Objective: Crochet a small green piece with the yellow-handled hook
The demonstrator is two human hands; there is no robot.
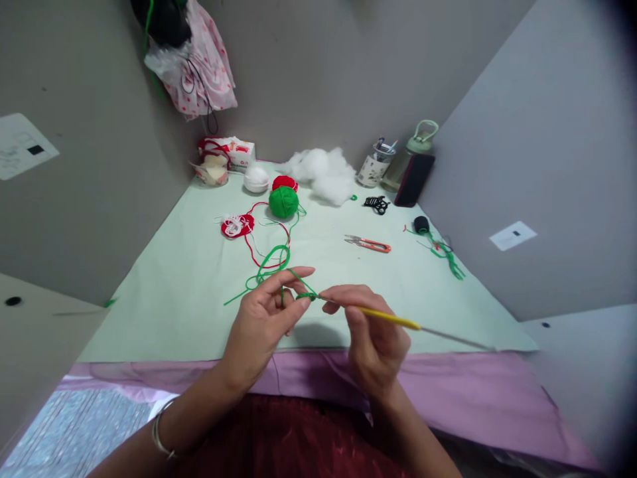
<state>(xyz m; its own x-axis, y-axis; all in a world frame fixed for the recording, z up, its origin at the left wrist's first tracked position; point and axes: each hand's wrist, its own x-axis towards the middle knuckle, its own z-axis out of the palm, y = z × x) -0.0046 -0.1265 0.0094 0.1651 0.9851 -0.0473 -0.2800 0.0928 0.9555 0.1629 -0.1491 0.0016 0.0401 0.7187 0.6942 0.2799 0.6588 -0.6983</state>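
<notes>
My left hand (266, 309) pinches a small piece of green crochet work (304, 295) between thumb and fingers. A strand of green yarn (273, 260) runs over its raised index finger and loops on the table behind it. My right hand (378, 332) grips a crochet hook (391, 318) by its yellow handle, with the metal tip touching the green work. The hook's far metal end points out to the right. Beyond the hands lies a green yarn ball (284, 202), in front of a red yarn ball (284, 182).
Orange thread snips (368, 244) lie right of centre. Red-and-white yarn pieces (237, 226) lie left. White stuffing (323, 174), a pen cup (376, 164), a bottle (404, 159) and a dark phone (415, 180) stand along the back. A black spool (421, 226) is at right. Grey walls enclose the table.
</notes>
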